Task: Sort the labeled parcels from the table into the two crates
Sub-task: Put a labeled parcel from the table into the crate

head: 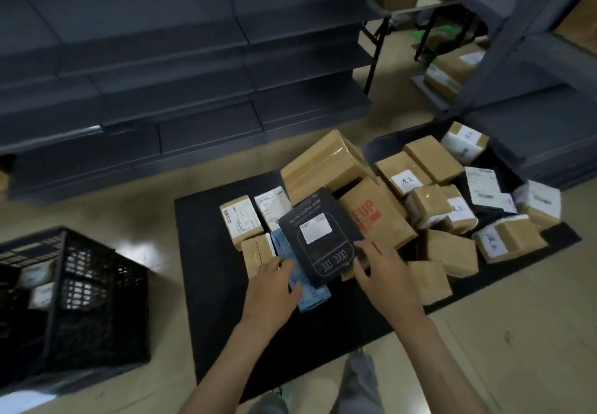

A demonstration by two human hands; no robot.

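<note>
A black box (pixel 319 236) with a white label and "Coffee scale" print lies tilted on top of the parcel pile on the black table (pixel 210 284). My right hand (pixel 381 271) pinches its lower right corner between thumb and fingers. My left hand (pixel 274 287) rests with straight fingers on a light blue parcel (pixel 315 297) that lies partly under the black box. A black mesh crate (pixel 80 284) stands on the floor to the left, with a few white-labelled parcels inside. A second crate is not clearly in view.
Several brown cardboard parcels (pixel 429 213), many with white labels, are heaped across the middle and right of the table. Dark grey shelving (pixel 193 74) runs along the back and a shelf frame (pixel 533 58) rises at the right. Tan floor shows between crate and table.
</note>
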